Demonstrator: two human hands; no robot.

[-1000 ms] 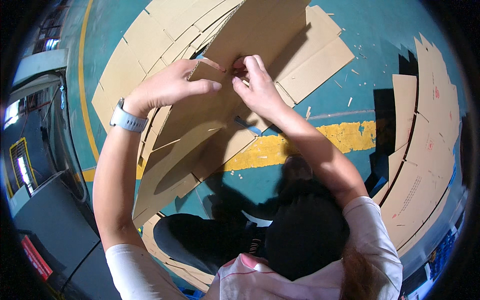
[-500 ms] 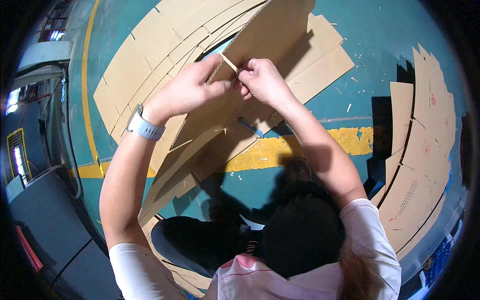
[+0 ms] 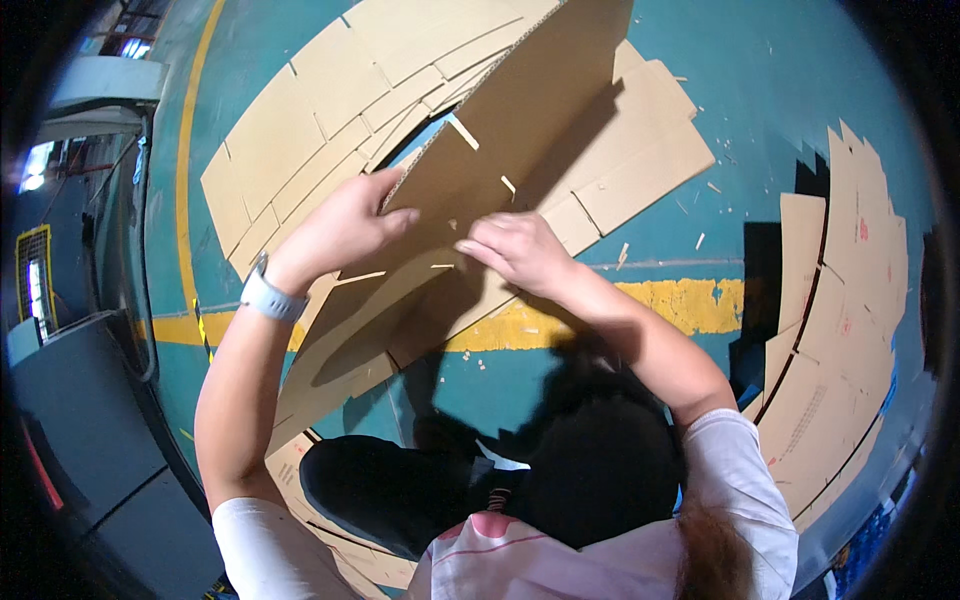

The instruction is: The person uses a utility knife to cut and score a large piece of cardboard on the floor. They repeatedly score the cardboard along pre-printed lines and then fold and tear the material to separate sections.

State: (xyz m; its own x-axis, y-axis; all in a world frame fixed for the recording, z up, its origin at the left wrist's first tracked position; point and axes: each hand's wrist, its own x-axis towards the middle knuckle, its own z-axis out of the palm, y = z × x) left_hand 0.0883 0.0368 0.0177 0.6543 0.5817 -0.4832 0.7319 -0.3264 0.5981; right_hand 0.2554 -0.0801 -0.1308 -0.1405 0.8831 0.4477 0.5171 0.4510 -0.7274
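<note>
A large brown cardboard sheet (image 3: 540, 100) stands tilted on edge in front of me, with a pale slit (image 3: 463, 132) cut into its upper left edge. My left hand (image 3: 350, 222) grips that edge below the slit, thumb on the near face and fingers behind. Lower down, my right hand (image 3: 518, 250) is close to the sheet's near face, its fingers curled together. Whether a small scrap is pinched there cannot be made out. A short pale strip (image 3: 508, 186) shows against the sheet above my right hand.
Slotted cardboard sheets (image 3: 290, 140) lie fanned out behind the standing one, and more cardboard (image 3: 660, 150) lies to its right. Another cardboard stack (image 3: 840, 330) is at far right. Small scraps (image 3: 700, 241) dot the green floor beside a yellow line (image 3: 690, 305). Grey equipment (image 3: 90, 420) stands left.
My right hand has moved down from the slit, which now shows uncovered. My left hand has slid lower along the sheet's edge. The pale strip has come into sight.
</note>
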